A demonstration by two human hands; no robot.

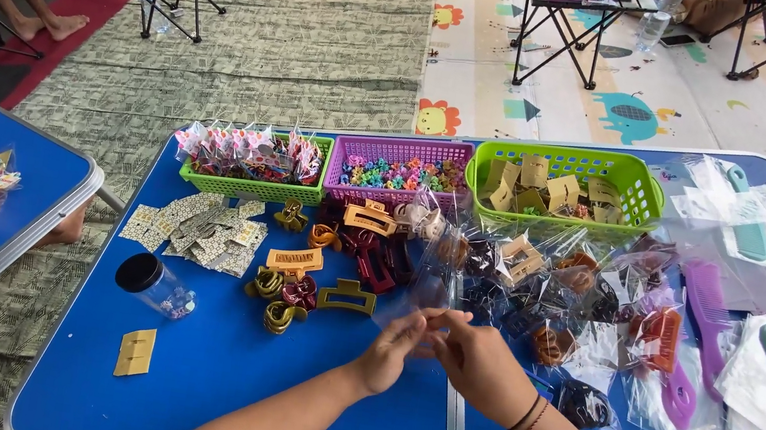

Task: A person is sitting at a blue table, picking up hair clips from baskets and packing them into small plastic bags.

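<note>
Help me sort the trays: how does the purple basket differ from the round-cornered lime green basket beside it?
The purple basket is rectangular with straight sides; the lime green basket has rounded corners and looks wider. The purple basket holds a heap of small many-coloured pieces; the lime green basket holds tan card pieces standing loosely. The purple basket sits mid-row, the lime green one at its right end. Both are lattice-walled plastic, at the blue table's far edge.

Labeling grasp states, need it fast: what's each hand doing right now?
Left hand: fingers closed, pinching the clear bag.
Right hand: fingers curled on the same bag; what's inside cannot be told.
</note>
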